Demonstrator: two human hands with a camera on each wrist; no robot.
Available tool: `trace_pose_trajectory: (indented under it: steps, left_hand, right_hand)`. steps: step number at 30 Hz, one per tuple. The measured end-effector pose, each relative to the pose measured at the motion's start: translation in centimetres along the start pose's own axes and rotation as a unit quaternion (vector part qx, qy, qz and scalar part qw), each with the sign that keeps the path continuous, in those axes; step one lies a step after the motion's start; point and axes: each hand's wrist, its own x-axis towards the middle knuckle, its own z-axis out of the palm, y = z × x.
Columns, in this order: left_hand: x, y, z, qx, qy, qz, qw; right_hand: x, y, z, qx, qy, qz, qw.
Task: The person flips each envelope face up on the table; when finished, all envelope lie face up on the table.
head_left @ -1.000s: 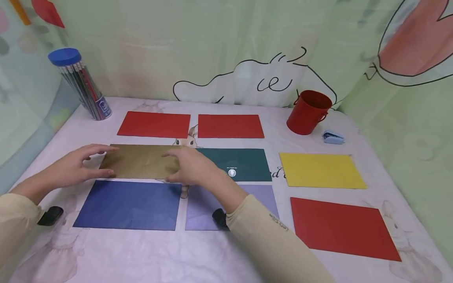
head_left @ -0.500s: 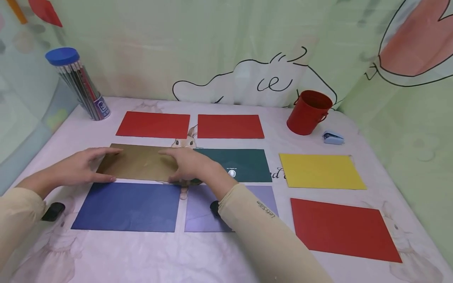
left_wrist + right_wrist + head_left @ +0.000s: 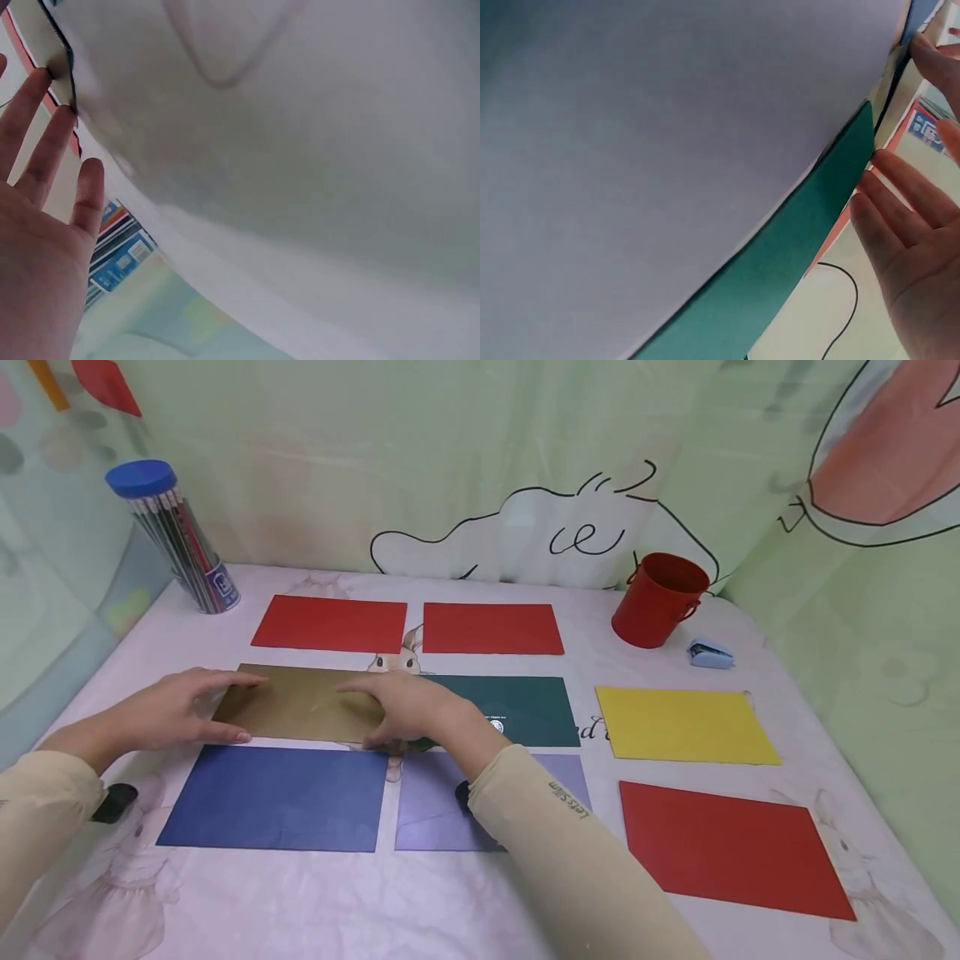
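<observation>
A gold paper rectangle [image 3: 300,703] lies on the table between my two hands in the head view. My left hand [image 3: 168,710] reaches over its left end, index finger and thumb extended and spread along the upper and lower edges. My right hand [image 3: 412,706] rests at its right end in the same spread way, covering that end and part of the dark green rectangle [image 3: 517,706]. In the left wrist view, the left fingertips touch a sheet edge. The right wrist view has the right hand's straight fingers [image 3: 885,210] beside the green sheet.
Nearest me lie a blue rectangle [image 3: 277,797] and a lilac one [image 3: 420,810]. Two red rectangles [image 3: 330,623] lie behind; yellow [image 3: 686,724] and red [image 3: 735,847] ones sit right. A pencil tub [image 3: 183,543], red bucket [image 3: 658,600] and blue stapler [image 3: 710,654] stand farther back.
My left hand has edged slightly right, farther over the gold rectangle. The rectangle has turned very slightly. The right hand has barely shifted.
</observation>
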Motion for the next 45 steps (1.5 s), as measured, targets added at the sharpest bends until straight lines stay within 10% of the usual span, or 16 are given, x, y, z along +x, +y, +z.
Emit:
trace_pose_trajectory:
  steps: [13, 25, 45]
  left_hand:
    - [-0.7, -0.4, 0.1, 0.135, 0.05, 0.105, 0.9841]
    - [-1.1, -0.7, -1.2, -0.045, 0.162, 0.036, 0.9851]
    - [0.2, -0.1, -0.7, -0.118, 0.222, -0.03, 0.9674]
  right_hand:
    - [-0.3, 0.6, -0.5, 0.02, 0.02, -0.033, 0.999]
    - [-0.9, 1.0, -1.4, 0.093, 0.093, -0.067, 0.989]
    - [-0.1, 0.5, -1.0, 0.114, 0.221, -0.012, 0.969]
